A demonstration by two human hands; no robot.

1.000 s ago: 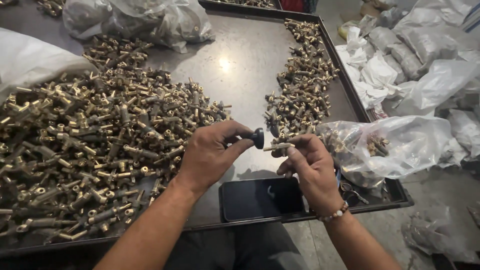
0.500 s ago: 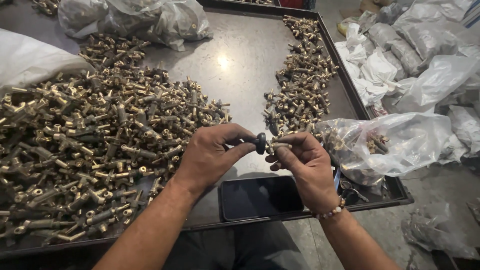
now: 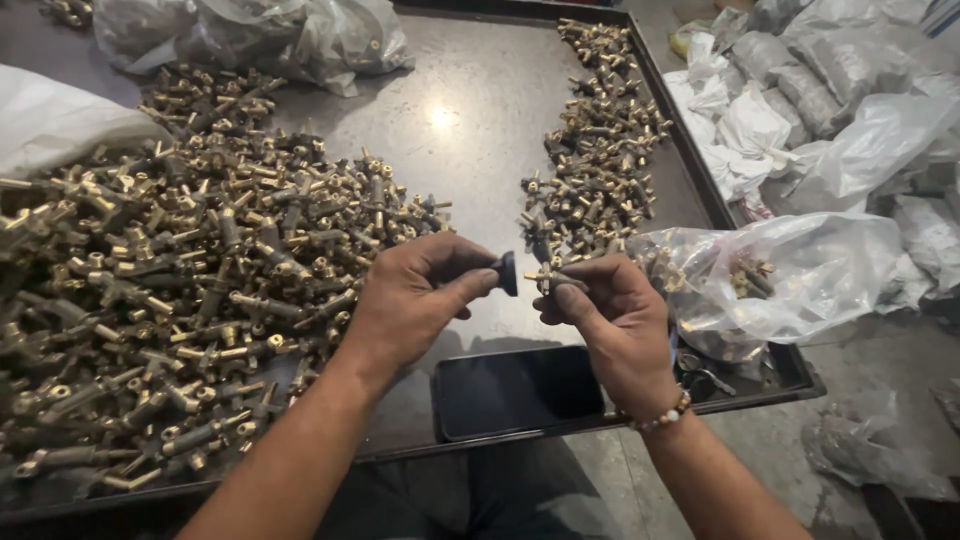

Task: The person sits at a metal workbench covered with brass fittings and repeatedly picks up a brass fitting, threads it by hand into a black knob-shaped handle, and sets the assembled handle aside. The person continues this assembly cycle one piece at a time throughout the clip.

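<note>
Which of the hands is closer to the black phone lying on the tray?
Right. The right hand hangs just above the phone, at its right end, holding a brass fitting. The left hand is up and left of it.

A bare tray (image 3: 470,150) lane runs between the big brass pile (image 3: 180,290) and smaller pile (image 3: 600,160).

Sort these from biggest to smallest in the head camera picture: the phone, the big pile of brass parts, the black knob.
1. Big pile of brass parts
2. Phone
3. Black knob, in the left hand
</note>
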